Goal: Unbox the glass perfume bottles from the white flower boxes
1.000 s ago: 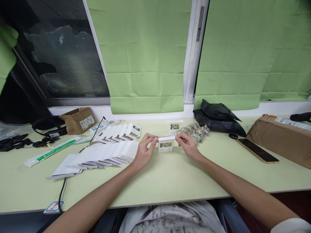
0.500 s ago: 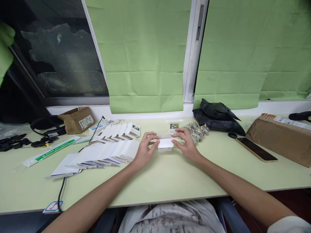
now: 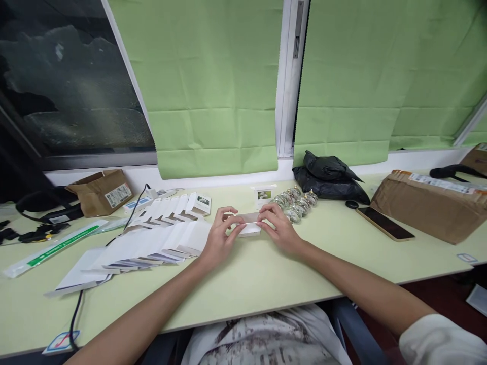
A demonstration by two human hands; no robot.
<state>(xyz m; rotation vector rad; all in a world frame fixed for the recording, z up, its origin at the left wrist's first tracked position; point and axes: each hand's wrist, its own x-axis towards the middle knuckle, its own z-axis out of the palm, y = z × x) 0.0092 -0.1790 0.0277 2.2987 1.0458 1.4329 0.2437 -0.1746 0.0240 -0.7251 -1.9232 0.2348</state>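
Note:
A small white cardboard box is held upright between both hands over the middle of the table. My left hand pinches its left side with thumb and fingers. My right hand pinches the right side the same way. The top appears open, with a greyish inner wall showing; its inside is otherwise hidden. Just behind stands another white box with a green picture on it. Close to my right hand lie several round, clear-wrapped pieces with gold-coloured tips. Left of my left hand, white flattened boxes overlap in a fanned pile.
Behind the pile is a row of white boxes. A brown carton, black cable and green-striped packet are at left. Black plastic bags, a phone and a larger carton are at right.
The view has turned slightly right. The white panel across the top of the held box no longer lies there, and the inner wall shows. Both hands keep hold of it.

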